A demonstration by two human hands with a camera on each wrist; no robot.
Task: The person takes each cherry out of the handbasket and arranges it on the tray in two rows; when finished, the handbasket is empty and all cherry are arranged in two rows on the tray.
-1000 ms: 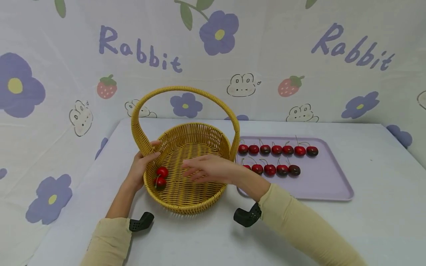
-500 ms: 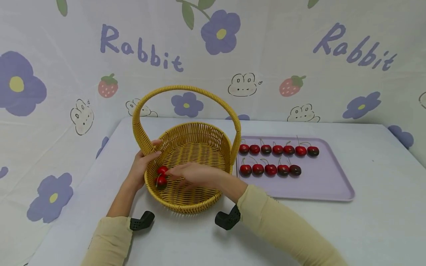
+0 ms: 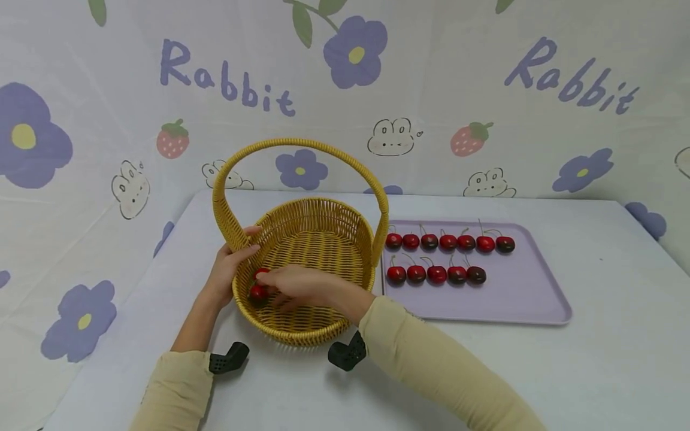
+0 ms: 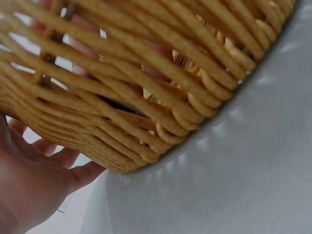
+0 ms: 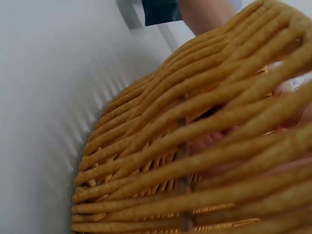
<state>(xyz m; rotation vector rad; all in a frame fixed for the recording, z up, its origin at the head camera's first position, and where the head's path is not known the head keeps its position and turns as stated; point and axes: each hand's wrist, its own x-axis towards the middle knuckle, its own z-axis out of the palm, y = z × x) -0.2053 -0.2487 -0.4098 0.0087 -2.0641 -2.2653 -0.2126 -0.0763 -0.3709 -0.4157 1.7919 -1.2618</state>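
A yellow wicker basket (image 3: 309,339) with a tall arched handle stands on the white table. My left hand (image 3: 223,276) grips its left rim at the foot of the handle; in the left wrist view that hand (image 4: 36,180) lies against the outer wicker wall. Inside the basket, two dark red cherries sit by the left wall. My right hand (image 3: 309,286) reaches in over the right rim and pinches the upper cherry (image 3: 262,272), which its fingertips partly cover. The lower cherry (image 3: 258,293) lies just below those fingers. Through the wicker, the right wrist view shows little of the fingers.
To the right of the basket lies a flat lilac tray (image 3: 517,299) bearing two rows of cherries with stems (image 3: 437,275). A patterned cloth (image 3: 431,90) hangs behind the table. The basket handle (image 3: 302,142) arches high above the right hand.
My right hand has moved left and down inside the basket, from above its middle to the upper cherry, and its fingers have closed there. The left hand and basket have kept their place.
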